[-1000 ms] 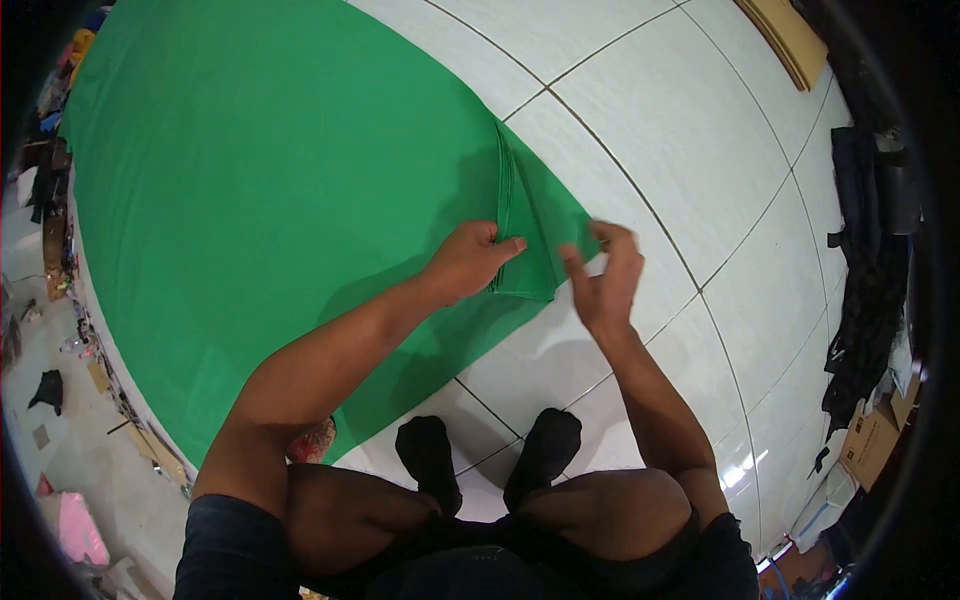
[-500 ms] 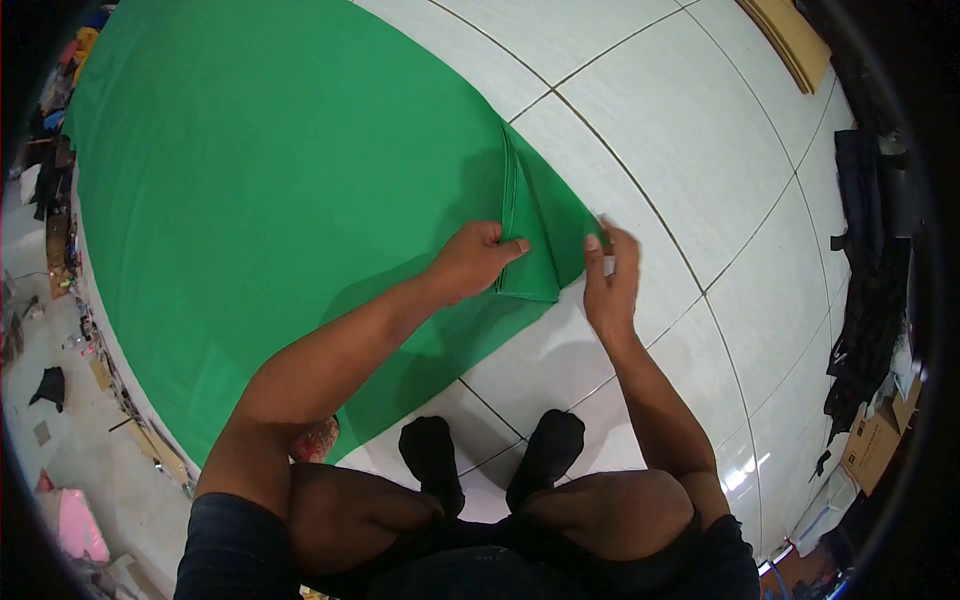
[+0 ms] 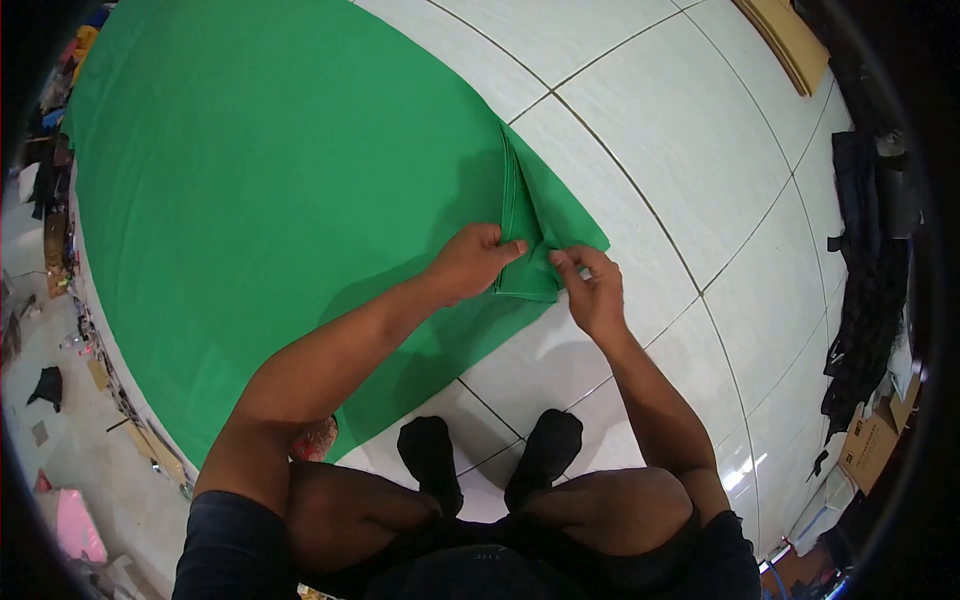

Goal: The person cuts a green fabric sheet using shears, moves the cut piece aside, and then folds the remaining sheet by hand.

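A large green cloth [image 3: 280, 170] lies spread over the tiled floor, its right-hand corner folded back with a stitched hem showing. My left hand [image 3: 470, 262] grips the folded hem, thumb on top of it and fingers tucked out of sight. Just right of it, my right hand [image 3: 592, 285] pinches the cloth between thumb and fingers near the fold. A flat green point of the cloth sticks out beyond the right fingers on the tiles.
White floor tiles [image 3: 690, 130] stretch along the right. Folded brown material [image 3: 785, 40] lies at the upper right, dark cloth [image 3: 855, 280] and a cardboard box [image 3: 870, 445] at the right edge. Assorted clutter, including a pink item [image 3: 80, 525], lines the left. My socked feet [image 3: 545, 450] stand below the cloth.
My right hand has moved left from the cloth's outer corner to the fold and now pinches the fabric there. The left hand has stayed in place on the hem.
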`<state>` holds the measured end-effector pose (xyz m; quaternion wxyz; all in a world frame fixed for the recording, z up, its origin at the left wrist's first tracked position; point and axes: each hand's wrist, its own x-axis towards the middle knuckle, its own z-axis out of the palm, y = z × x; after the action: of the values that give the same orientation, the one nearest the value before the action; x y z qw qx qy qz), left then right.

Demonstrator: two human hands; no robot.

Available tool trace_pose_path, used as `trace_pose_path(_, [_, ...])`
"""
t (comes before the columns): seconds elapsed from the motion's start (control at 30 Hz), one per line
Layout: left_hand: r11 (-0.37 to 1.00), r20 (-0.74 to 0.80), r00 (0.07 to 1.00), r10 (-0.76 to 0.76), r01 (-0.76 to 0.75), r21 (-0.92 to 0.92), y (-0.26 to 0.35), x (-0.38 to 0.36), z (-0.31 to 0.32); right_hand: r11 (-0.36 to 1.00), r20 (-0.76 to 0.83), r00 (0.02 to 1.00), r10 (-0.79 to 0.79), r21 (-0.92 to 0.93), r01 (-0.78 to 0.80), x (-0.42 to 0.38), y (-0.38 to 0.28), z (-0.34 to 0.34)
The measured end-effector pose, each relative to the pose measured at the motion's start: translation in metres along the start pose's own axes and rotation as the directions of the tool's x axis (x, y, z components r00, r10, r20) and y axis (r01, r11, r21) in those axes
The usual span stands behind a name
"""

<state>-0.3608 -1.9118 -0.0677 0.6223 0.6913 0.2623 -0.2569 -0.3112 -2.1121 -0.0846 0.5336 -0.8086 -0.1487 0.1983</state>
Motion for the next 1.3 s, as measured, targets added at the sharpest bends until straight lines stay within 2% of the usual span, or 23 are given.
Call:
trace_pose_path(0.07, [1.000,-0.014,1.000,-0.004,0.004,0.029,-0.006,0.003,-0.001,0.972,-0.016,0.972,0.233,-0.017,-0.233,0.000,0.001,-0.007])
trace_pose_path(0.1, [0.999,-0.019,0.999,0.026,-0.027,-0.036,-0.002,-0.001,0.001,0.972,-0.017,0.972,0.233,-0.016,-0.234,0.002,-0.002,-0.006])
trace_pose_path(0.13, [0.993,-0.025,0.998,0.056,-0.058,-0.101,0.001,-0.003,0.003,0.994,-0.233,0.972,0.045,-0.088,-0.067,0.004,-0.006,-0.004])
trace_pose_path(0.17, [0.993,-0.024,0.998,0.057,-0.059,-0.101,0.000,-0.002,0.003,0.977,-0.419,0.894,-0.158,-0.195,0.082,0.006,-0.009,-0.004])
trace_pose_path(0.2, [0.996,-0.024,0.998,0.055,-0.056,-0.063,0.000,-0.001,0.003,0.977,-0.421,0.893,-0.159,-0.196,0.081,0.005,-0.011,-0.004])
trace_pose_path(0.27, [0.998,-0.019,0.998,0.053,-0.054,-0.025,-0.001,0.000,0.002,0.823,-0.093,0.920,-0.382,-0.487,0.293,0.000,-0.014,-0.005])
trace_pose_path(0.3, [1.000,-0.012,1.000,0.010,-0.009,0.022,0.005,-0.002,0.001,0.797,0.009,0.954,-0.298,-0.547,0.255,-0.002,-0.029,-0.001])
trace_pose_path(0.37, [0.997,-0.009,0.999,-0.034,0.034,0.074,0.001,0.001,0.001,0.837,0.046,0.970,-0.241,-0.497,0.231,-0.002,-0.011,0.005])
trace_pose_path(0.43, [0.993,0.027,0.996,0.089,-0.087,-0.080,-0.009,0.005,0.003,0.874,0.091,0.979,-0.185,-0.440,0.206,0.002,-0.008,0.008])
trace_pose_path(0.53, [1.000,0.000,1.000,-0.001,0.001,0.007,0.010,-0.009,0.000,0.880,0.066,0.969,-0.238,-0.408,0.244,0.004,-0.009,0.003])
trace_pose_path(0.6, [1.000,-0.011,1.000,0.018,-0.018,0.009,0.002,-0.004,0.001,0.963,0.077,0.988,-0.135,-0.223,0.149,0.006,-0.005,0.001])
trace_pose_path(0.63, [0.999,-0.025,0.999,0.037,-0.037,0.013,-0.001,-0.002,0.001,0.964,0.078,0.988,-0.136,-0.221,0.150,0.006,-0.004,-0.002])
trace_pose_path(0.7, [0.999,-0.027,0.999,0.035,-0.035,0.001,0.001,-0.004,0.001,0.981,0.053,0.980,0.192,-0.037,-0.190,0.004,-0.004,-0.009])
trace_pose_path(0.73, [0.999,-0.028,0.999,0.031,-0.031,-0.012,0.004,-0.006,0.001,0.981,0.054,0.980,0.193,-0.037,-0.192,0.005,-0.005,-0.008])
trace_pose_path(0.77, [0.999,-0.028,0.999,0.029,-0.029,-0.013,-0.003,-0.003,0.002,0.983,-0.184,0.983,-0.010,-0.181,-0.024,0.007,-0.007,-0.008])
trace_pose_path(0.8, [0.997,-0.027,0.997,0.066,-0.066,-0.024,-0.007,0.001,0.003,0.929,-0.376,0.894,-0.244,-0.355,0.104,0.009,-0.010,-0.008])
trace_pose_path(0.83, [0.994,-0.026,0.994,0.104,-0.105,-0.035,-0.010,0.004,0.004,0.884,-0.346,0.891,-0.294,-0.454,0.115,0.006,-0.014,-0.010])
trace_pose_path(0.87, [0.994,-0.026,0.994,0.104,-0.105,-0.036,-0.015,0.006,0.004,0.883,-0.346,0.891,-0.294,-0.455,0.114,0.003,-0.015,-0.009])
trace_pose_path(0.93, [0.999,-0.009,1.000,-0.018,0.017,-0.036,-0.001,-0.002,0.002,0.808,0.104,0.961,-0.255,-0.524,0.271,-0.002,-0.016,-0.004])
trace_pose_path(1.1, [0.999,0.052,0.999,0.003,0.000,-0.051,0.005,-0.008,-0.004,0.830,0.072,0.942,-0.328,-0.454,0.323,-0.002,-0.001,0.007])
trace_pose_path(1.2, [0.997,0.053,0.998,0.030,-0.026,-0.068,-0.005,0.000,-0.001,0.921,0.062,0.972,-0.226,-0.313,0.233,0.000,0.002,0.001])
trace_pose_path(1.27, [0.998,0.027,0.998,0.050,-0.049,-0.044,-0.014,0.004,0.000,0.994,-0.037,0.999,-0.003,-0.107,-0.001,0.000,0.010,-0.002])
trace_pose_path(1.3, [0.993,0.025,0.997,0.079,-0.076,-0.091,-0.015,0.005,0.001,0.994,-0.037,0.999,-0.003,-0.107,0.000,0.002,0.005,-0.001])
